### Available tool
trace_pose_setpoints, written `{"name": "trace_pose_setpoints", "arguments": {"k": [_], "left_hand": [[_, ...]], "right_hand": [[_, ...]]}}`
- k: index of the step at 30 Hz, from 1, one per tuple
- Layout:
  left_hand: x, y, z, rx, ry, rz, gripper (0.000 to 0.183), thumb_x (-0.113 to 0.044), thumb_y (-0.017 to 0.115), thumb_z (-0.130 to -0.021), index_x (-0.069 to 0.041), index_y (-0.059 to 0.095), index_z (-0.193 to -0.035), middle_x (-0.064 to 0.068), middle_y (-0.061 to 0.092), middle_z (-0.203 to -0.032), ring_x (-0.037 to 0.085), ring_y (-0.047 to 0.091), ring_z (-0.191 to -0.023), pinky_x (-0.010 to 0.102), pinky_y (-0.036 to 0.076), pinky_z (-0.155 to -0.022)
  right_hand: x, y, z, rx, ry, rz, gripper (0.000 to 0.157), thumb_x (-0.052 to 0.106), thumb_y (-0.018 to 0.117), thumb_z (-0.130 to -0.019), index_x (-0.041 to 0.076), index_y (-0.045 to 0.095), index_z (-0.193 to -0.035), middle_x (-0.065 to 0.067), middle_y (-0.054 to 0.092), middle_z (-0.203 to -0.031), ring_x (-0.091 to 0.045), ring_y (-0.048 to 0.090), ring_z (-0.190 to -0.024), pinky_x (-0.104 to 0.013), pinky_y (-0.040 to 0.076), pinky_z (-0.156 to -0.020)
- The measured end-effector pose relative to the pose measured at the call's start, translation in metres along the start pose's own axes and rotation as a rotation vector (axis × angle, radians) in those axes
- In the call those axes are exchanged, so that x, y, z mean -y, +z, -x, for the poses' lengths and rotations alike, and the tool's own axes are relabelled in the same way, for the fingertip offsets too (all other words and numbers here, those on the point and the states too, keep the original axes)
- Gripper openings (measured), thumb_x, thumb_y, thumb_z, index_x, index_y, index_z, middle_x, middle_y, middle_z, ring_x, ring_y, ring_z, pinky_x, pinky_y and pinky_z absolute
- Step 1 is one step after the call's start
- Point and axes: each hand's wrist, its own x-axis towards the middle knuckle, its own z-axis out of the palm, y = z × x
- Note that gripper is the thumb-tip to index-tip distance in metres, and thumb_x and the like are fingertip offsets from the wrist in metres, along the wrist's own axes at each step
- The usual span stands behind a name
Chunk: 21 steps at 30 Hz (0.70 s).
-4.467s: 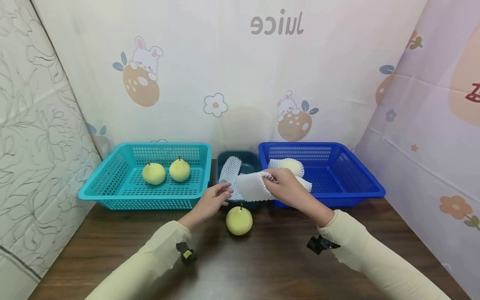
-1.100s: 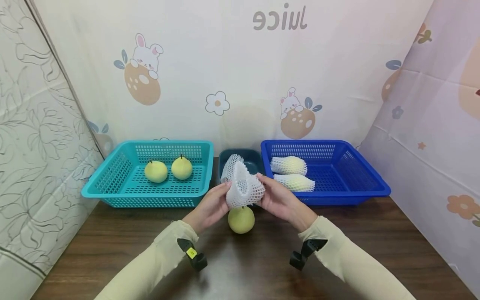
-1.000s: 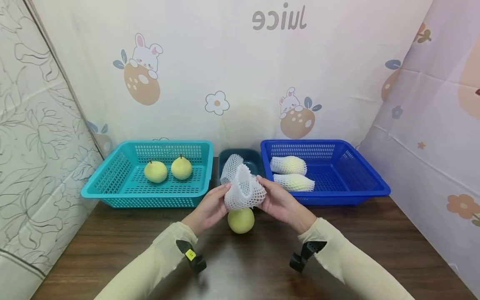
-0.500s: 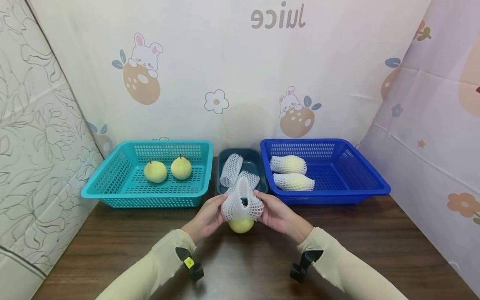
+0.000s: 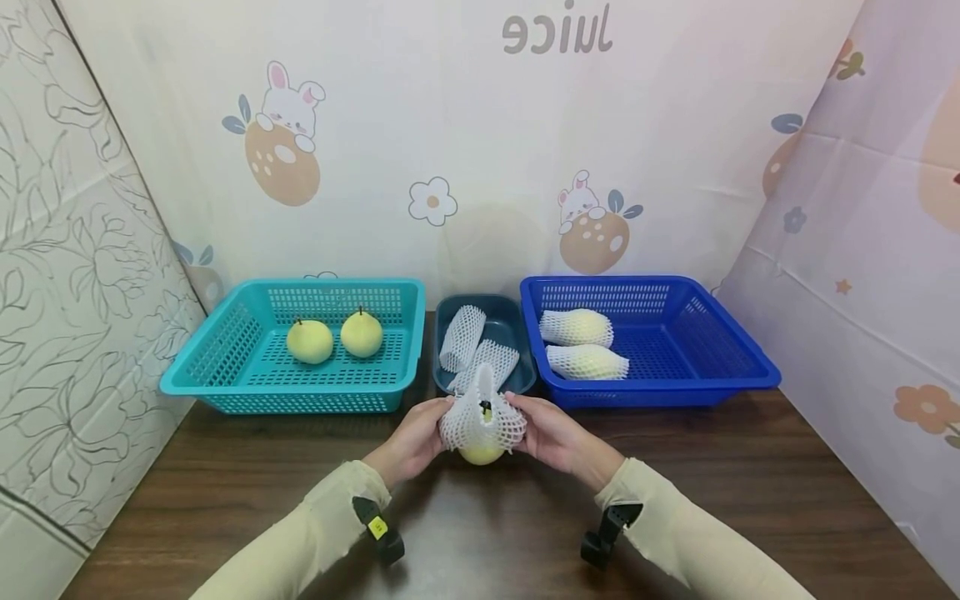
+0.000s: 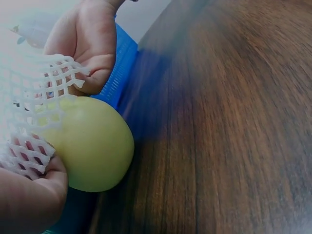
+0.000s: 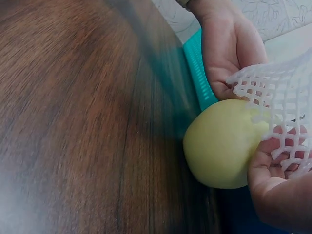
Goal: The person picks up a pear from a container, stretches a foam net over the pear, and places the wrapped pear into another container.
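A white foam fruit net (image 5: 468,425) is stretched over the upper part of a yellow pear (image 6: 100,144) standing on the table. My left hand (image 5: 415,436) pinches the net's edge on the left side, fingertips inside the mesh. On the right side my right hand (image 5: 557,433) grips the opposite edge in the same way. The pear's dark stem shows through the net's top opening in the head view. Its lower half is bare in both wrist views, where the net's rim (image 7: 256,92) sits around the stem end.
A teal basket (image 5: 292,392) with two bare pears (image 5: 310,342) stands at the left. Behind the hands, a small dark bin (image 5: 517,321) holds two flat foam nets (image 5: 462,337). At the right, a blue basket (image 5: 697,358) contains two netted pears (image 5: 588,362).
The net was picked from the small bin, spread between both hands, then lowered onto the pear's top. The pear has stayed in place; both hands have come down and toward it.
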Motion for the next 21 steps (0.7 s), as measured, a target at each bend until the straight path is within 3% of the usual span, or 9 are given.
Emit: {"name": "trace_pose_setpoints", "arguments": {"k": [12, 21], "left_hand": [[0.007, -0.003, -0.003, -0.021, -0.025, -0.063, 0.037, -0.018, 0.038, -0.104, 0.009, 0.045, -0.128, 0.012, 0.057, -0.116, 0.015, 0.056, -0.098, 0.038, 0.044, -0.091], [0.013, -0.007, -0.005, -0.032, -0.048, -0.092, 0.039, -0.019, 0.038, -0.104, 0.009, 0.043, -0.131, 0.015, 0.055, -0.121, 0.017, 0.056, -0.099, 0.042, 0.042, -0.095]], "right_hand": [[-0.011, -0.012, -0.008, -0.017, 0.019, 0.094, 0.03, 0.023, 0.038, -0.104, -0.001, 0.05, -0.118, -0.003, 0.065, -0.096, -0.014, 0.062, -0.085, -0.03, 0.051, -0.075], [-0.018, -0.016, -0.011, -0.024, -0.002, 0.152, 0.03, 0.026, 0.042, -0.103, 0.002, 0.053, -0.117, -0.002, 0.065, -0.096, -0.013, 0.061, -0.088, -0.032, 0.05, -0.077]]}}
